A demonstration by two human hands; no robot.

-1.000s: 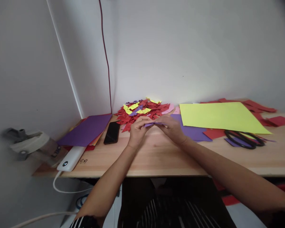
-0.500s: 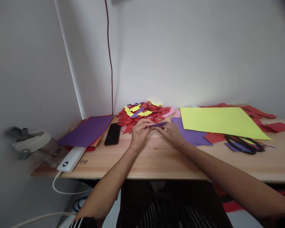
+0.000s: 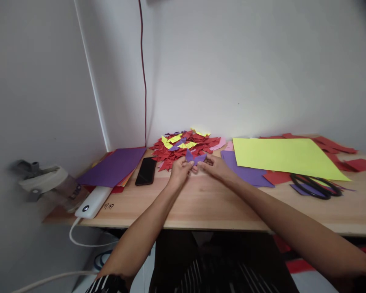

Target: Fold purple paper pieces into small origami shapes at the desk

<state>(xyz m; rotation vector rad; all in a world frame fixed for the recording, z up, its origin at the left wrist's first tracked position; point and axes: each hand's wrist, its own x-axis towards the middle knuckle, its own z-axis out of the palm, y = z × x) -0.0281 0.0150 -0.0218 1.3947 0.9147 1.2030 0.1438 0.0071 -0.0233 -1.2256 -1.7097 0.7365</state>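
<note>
A small folded purple paper [image 3: 196, 159] with two pointed ends is held up between both hands, above the wooden table. My left hand [image 3: 180, 171] pinches its left side, the thumb lying on the near face. On the other side my right hand [image 3: 216, 166] grips the paper between thumb and fingers. Just behind them a pile of folded paper pieces [image 3: 171, 156], mostly red with some yellow and purple, rests against the wall. Parts of the held paper are covered by my fingers.
A purple sheet stack [image 3: 116, 165], a black phone [image 3: 145, 171], a white power bank [image 3: 94, 202] and a bottle [image 3: 59, 187] are at the left. At the right lie a large yellow sheet [image 3: 283, 156], purple sheets [image 3: 247, 176], black-handled scissors [image 3: 314, 191] and red paper pieces [image 3: 360, 164].
The purple paper has turned from nearly edge-on to showing its face and two points. Both hands have shifted their hold on it. The camera view has moved slightly.
</note>
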